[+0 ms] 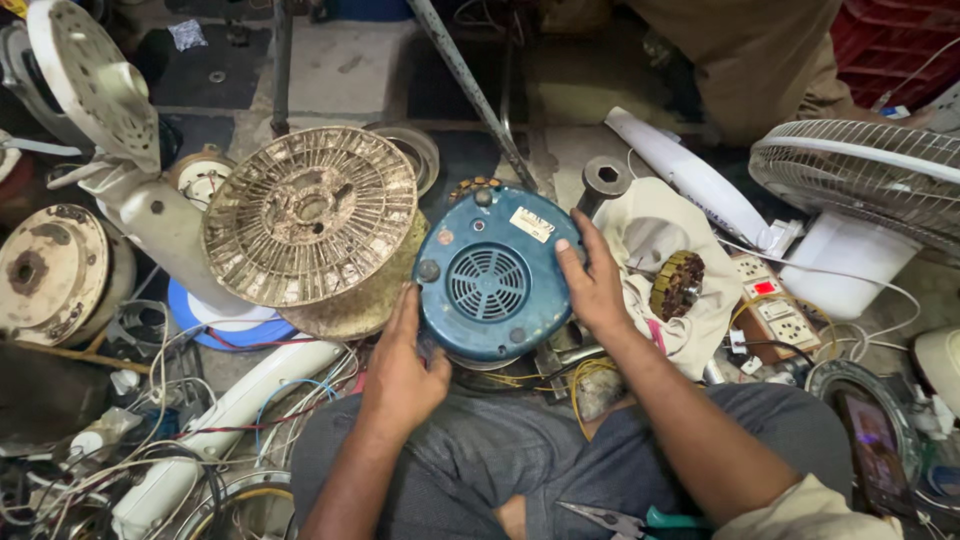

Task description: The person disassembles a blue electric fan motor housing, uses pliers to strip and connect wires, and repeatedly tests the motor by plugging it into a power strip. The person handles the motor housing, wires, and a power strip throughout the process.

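At the centre of the frame I hold one blue motor housing (493,275) between both palms: my left hand (402,365) presses its lower left edge, my right hand (594,285) spreads open-fingered along its right rim. One dirty cream spool (310,217) touches it at left; one copper-wound stator (678,284) lies at right.

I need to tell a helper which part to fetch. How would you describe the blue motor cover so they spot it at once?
Start at the big dirty cream wire spool in the middle of the floor. Just right of it, touching its edge, lies the blue motor cover, gripped by the left hand and right hand. It is the only glossy blue rounded shell, with a round slotted vent at its centre.
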